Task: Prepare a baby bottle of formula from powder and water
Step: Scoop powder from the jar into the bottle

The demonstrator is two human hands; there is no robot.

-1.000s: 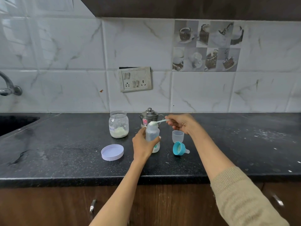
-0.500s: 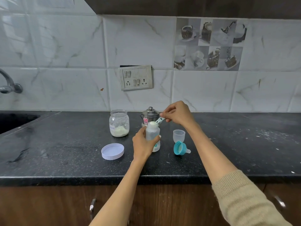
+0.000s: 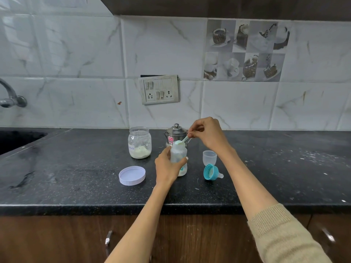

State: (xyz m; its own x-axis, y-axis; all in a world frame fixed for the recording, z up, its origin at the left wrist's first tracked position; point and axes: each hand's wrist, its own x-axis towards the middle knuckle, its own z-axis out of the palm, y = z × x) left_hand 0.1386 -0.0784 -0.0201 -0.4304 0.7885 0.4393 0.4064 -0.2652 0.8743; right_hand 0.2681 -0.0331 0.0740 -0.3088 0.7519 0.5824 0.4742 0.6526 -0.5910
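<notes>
A dark speckled stone table [image 3: 76, 179] runs along a white marble-tiled wall. Near its middle stands an upright translucent plastic baby bottle [image 3: 179, 158] with its top off; the left hand [image 3: 167, 166] grips its body from the left, with fingers and thumb curled round it. The right hand [image 3: 206, 132] is raised just above and to the right of the bottle's mouth, pinching the handle of a small pale plastic measuring scoop [image 3: 181, 141] between the fingertips; the scoop's bowl sits tilted at the bottle's open mouth, with pale powder visible in it. Just behind the bottle stands a small lidded steel pot [image 3: 175, 132] bearing a red sticker. To the left of the bottle, toward the far side, is an open clear glass jar [image 3: 140, 142] holding a low layer of cream-coloured powder, and nearer, to the left, its round white lid [image 3: 132, 175] lies upside down on the table. To the right of the bottle stands a small translucent plastic cap [image 3: 209, 157], and just in front of it a teal screw ring with clear teat [image 3: 211, 172] lies on its side. A switch-and-socket plate [image 3: 159, 89] is set in the wall, and a metal tap [image 3: 11, 97] shows at the far left.
</notes>
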